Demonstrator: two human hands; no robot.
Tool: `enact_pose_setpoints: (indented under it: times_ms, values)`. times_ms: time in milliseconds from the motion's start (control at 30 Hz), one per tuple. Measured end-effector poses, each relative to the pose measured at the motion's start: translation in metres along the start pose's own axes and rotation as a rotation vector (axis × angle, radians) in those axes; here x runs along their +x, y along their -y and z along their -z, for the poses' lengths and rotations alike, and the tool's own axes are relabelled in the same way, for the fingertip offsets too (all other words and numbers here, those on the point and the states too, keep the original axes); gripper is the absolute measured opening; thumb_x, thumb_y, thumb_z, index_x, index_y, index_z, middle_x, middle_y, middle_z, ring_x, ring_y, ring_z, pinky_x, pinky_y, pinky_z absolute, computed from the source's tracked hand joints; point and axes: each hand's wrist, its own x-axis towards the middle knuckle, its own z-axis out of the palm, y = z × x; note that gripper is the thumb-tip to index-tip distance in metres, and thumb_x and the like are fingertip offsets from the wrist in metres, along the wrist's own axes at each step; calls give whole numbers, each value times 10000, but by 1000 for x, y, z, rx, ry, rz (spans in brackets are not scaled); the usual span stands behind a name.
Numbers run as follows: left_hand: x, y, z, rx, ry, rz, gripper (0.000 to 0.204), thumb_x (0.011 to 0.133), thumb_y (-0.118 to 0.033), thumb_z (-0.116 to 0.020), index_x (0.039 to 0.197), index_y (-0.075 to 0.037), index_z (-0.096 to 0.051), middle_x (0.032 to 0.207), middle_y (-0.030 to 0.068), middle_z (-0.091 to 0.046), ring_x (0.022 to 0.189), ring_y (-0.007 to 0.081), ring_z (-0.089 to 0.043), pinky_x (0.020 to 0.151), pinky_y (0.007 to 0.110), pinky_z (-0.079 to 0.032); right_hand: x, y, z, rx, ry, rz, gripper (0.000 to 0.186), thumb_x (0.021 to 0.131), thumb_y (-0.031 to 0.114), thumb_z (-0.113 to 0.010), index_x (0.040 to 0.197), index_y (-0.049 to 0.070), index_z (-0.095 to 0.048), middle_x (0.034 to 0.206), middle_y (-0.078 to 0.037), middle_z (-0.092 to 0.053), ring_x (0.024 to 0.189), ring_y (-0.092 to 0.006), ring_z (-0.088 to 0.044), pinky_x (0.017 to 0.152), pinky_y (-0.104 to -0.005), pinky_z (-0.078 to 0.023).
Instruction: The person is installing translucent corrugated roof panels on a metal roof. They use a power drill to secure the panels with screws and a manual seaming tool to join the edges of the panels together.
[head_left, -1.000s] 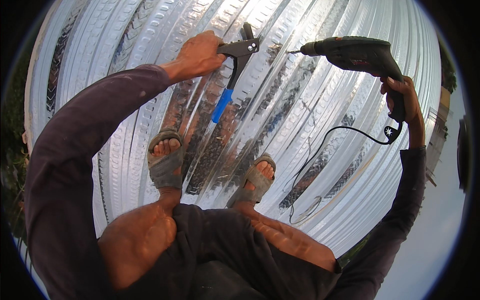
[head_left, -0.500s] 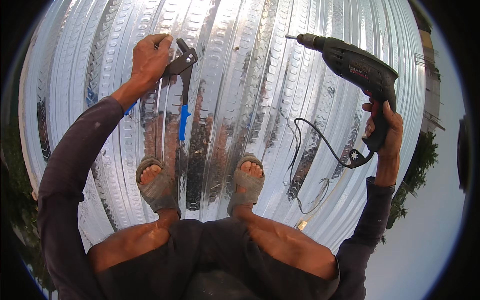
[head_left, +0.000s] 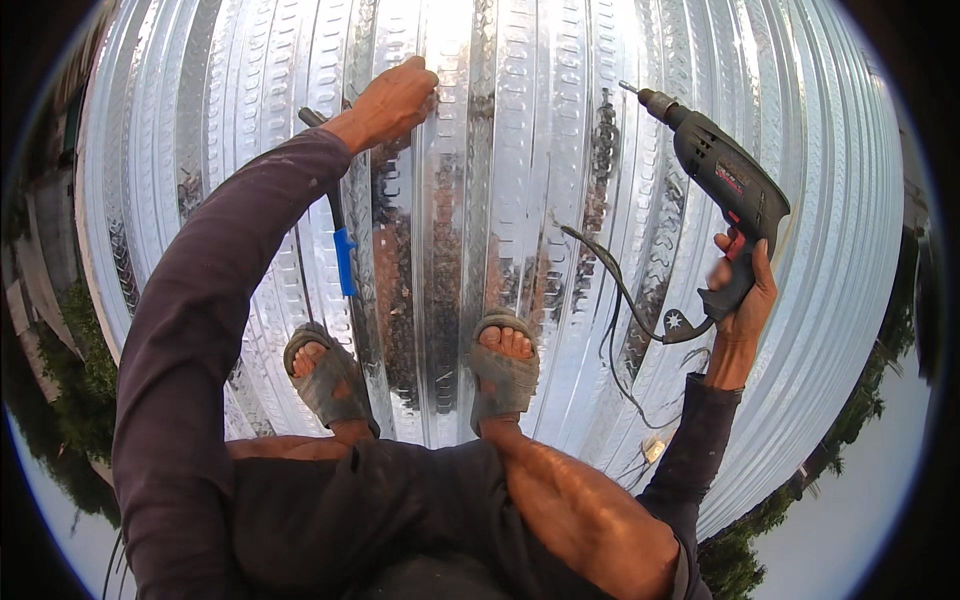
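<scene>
My right hand (head_left: 745, 285) grips a black corded drill (head_left: 730, 170) by its pistol handle. A thin bit in the chuck points up and left, apart from the metal sheet (head_left: 520, 200). My left hand (head_left: 390, 103) is over the ribbed, shiny sheet with its fingers curled together at the tips. Whatever they may pinch is hidden or too small to make out. A hand riveter (head_left: 344, 262) with a blue grip lies on the sheet beneath my left wrist, which covers part of its dark body.
The drill's dark cord (head_left: 615, 290) loops over the ribs between the drill and my sandalled right foot (head_left: 505, 365). My left foot (head_left: 325, 375) stands on the same sheet. Beyond the curved edges are greenery (head_left: 80, 400) and sky.
My left hand has moved right, away from beside the riveter, so its forearm now crosses over the tool. The drill has shifted slightly lower and right in view, still gripped.
</scene>
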Motion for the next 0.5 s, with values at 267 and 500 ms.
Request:
enact_pose_setpoints:
  times_ms: [267,500]
  values:
    - [17,12,-6,359,-34,-193,237,955,-181,-600,952,43,-677,971,180,-600,943,371,-644,836,457,-530,33,-31,20,135,100,-37,520,1066,391,-510,1351,-44,-519,1056,-210,-672,607,-139,-574,529,-289,-510]
    - [42,-7,18,307,-70,-190,235,915,-157,-627,1054,2,-733,1001,181,-684,955,310,-663,859,405,-536,47,-67,34,441,220,-102,541,1077,403,-481,1376,-48,-493,1091,-244,-667,632,-182,-584,572,-344,-525]
